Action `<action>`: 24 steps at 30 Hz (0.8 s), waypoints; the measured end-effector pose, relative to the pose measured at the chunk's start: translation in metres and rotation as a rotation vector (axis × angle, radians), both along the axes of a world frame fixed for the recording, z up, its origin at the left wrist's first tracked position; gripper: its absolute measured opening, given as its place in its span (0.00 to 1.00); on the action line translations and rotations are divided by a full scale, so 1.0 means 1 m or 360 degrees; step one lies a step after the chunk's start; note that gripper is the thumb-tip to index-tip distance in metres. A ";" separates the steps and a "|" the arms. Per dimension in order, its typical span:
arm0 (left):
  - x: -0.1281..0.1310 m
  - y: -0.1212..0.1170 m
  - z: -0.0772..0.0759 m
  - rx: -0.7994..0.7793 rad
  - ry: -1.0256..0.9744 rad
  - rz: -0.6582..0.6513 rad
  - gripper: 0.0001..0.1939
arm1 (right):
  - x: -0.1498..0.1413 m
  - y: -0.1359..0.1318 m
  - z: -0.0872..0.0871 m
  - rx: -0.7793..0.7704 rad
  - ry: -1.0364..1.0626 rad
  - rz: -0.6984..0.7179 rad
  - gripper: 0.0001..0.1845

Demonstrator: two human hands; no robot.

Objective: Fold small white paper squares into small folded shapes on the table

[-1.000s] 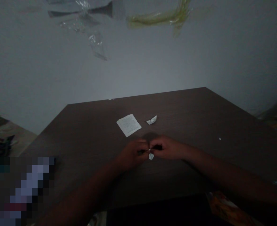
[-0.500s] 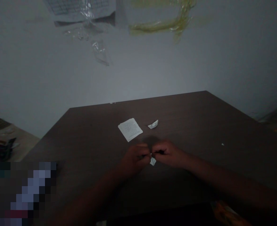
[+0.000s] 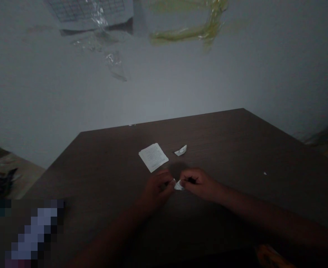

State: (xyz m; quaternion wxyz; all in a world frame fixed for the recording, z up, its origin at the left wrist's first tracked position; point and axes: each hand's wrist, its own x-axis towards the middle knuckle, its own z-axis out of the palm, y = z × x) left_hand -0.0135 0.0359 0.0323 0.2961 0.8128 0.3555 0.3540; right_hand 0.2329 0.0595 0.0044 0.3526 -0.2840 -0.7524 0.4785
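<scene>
Between my two hands is a small folded piece of paper (image 3: 178, 185), pale with print on it. My left hand (image 3: 160, 188) pinches its left side, and my right hand (image 3: 197, 181) pinches its right side between thumb and fingers. The fingertips hide part of it. Just beyond my left hand lies a stack of printed paper squares (image 3: 153, 158). A small folded paper boat (image 3: 181, 150) rests on the table to the right of the stack, beyond my right hand.
The dark wooden table (image 3: 222, 141) reaches back to a grey wall (image 3: 164, 82) with tape and paper scraps stuck on it. A tiny white scrap (image 3: 265, 173) lies at the right. A blurred-out object (image 3: 37, 230) is at the lower left.
The folded paper has shifted in my fingers: its point no longer hangs down as far, and it now shows wider between them. My fingertips have moved slightly apart.
</scene>
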 end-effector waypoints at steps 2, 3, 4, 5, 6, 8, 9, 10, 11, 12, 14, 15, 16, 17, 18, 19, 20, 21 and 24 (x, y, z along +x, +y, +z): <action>0.000 0.000 -0.005 0.0022 -0.0018 0.0049 0.15 | 0.000 0.000 0.000 0.0008 -0.0006 -0.0063 0.14; 0.000 0.000 -0.007 0.0034 -0.0027 0.0077 0.15 | 0.000 0.000 0.001 0.0014 -0.0012 -0.0094 0.14; 0.000 -0.001 -0.008 0.0046 -0.0033 0.0099 0.15 | 0.001 0.000 0.001 0.0025 -0.0014 -0.0122 0.14; 0.000 -0.001 -0.009 0.0058 -0.0039 0.0114 0.15 | 0.001 0.000 0.002 0.0044 -0.0012 -0.0144 0.14; 0.000 -0.002 -0.009 0.0066 -0.0040 0.0123 0.14 | 0.001 -0.001 0.003 0.0069 -0.0010 -0.0165 0.14; 0.000 -0.002 -0.009 0.0078 -0.0027 0.0119 0.14 | 0.001 -0.001 0.004 0.0120 -0.0016 -0.0194 0.13; 0.000 -0.003 -0.009 0.0079 -0.0013 0.0114 0.14 | 0.001 -0.002 0.004 0.0139 -0.0022 -0.0198 0.13; 0.000 -0.003 -0.009 0.0080 -0.0001 0.0116 0.13 | 0.001 -0.002 0.004 0.0151 -0.0030 -0.0190 0.13; 0.000 -0.002 -0.009 0.0085 0.0005 0.0119 0.13 | 0.001 -0.002 0.004 0.0155 -0.0036 -0.0174 0.13; 0.000 -0.002 -0.009 0.0091 0.0005 0.0123 0.13 | 0.000 -0.002 0.004 0.0153 -0.0038 -0.0154 0.13; 0.000 -0.002 -0.009 0.0111 -0.0020 0.0145 0.13 | 0.000 -0.002 0.003 0.0140 -0.0021 -0.0138 0.14; 0.001 -0.001 -0.009 0.0127 -0.0044 0.0158 0.13 | 0.000 -0.001 0.003 0.0124 -0.0002 -0.0149 0.14; 0.001 -0.001 -0.010 0.0144 -0.0067 0.0172 0.13 | 0.000 -0.001 0.003 0.0103 0.0029 -0.0177 0.14; 0.000 -0.001 -0.010 0.0156 -0.0088 0.0197 0.13 | -0.001 -0.001 0.003 0.0077 0.0066 -0.0213 0.15; 0.000 -0.001 -0.010 0.0167 -0.0107 0.0228 0.13 | -0.001 0.000 0.002 0.0047 0.0105 -0.0250 0.15; 0.000 -0.001 -0.011 0.0178 -0.0124 0.0258 0.12 | -0.001 0.000 0.002 0.0016 0.0145 -0.0291 0.16; -0.001 -0.001 -0.011 0.0182 -0.0133 0.0288 0.11 | -0.002 0.000 0.002 -0.0019 0.0179 -0.0331 0.17; -0.002 -0.001 -0.011 0.0177 -0.0137 0.0322 0.11 | -0.002 0.001 0.001 -0.0061 0.0207 -0.0370 0.18; -0.004 -0.001 -0.011 0.0142 -0.0135 0.0431 0.11 | -0.004 0.001 -0.003 -0.0265 0.0293 -0.0467 0.22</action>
